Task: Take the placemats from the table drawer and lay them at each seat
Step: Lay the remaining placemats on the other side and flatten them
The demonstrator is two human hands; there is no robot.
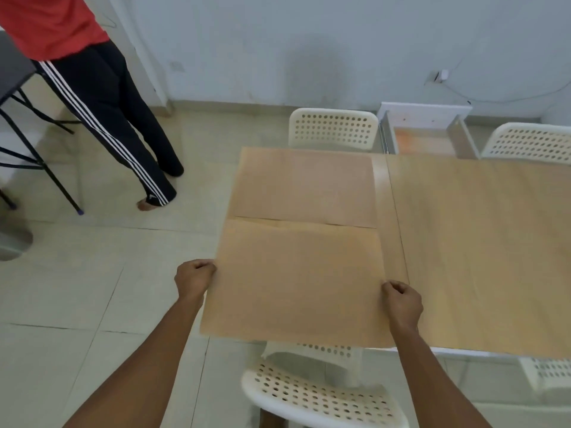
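head view: one frame, wide angle, looking down at table end
near placemat [296, 285]: tan sheet at the near left end of the table [482, 242], near edge overhanging the table edge above a white perforated chair [321, 400]
left hand [194, 278]: closed in a fist on the near placemat's left edge, fingers curled under
right hand [403, 301]: closed in a fist on the same mat's right edge, mat lies between the two hands
far placemat [304, 186]: flat on the table just beyond the near one, edges touching or slightly overlapped, cannot tell which, no hand on it
drawer [426, 131]: pulled open at the far side of the table, between two white chairs, orange-tan inside, well apart from both hands
bystander [102, 97]: red top, dark trousers with white stripes, standing at left
writing: none readable, frame blurred
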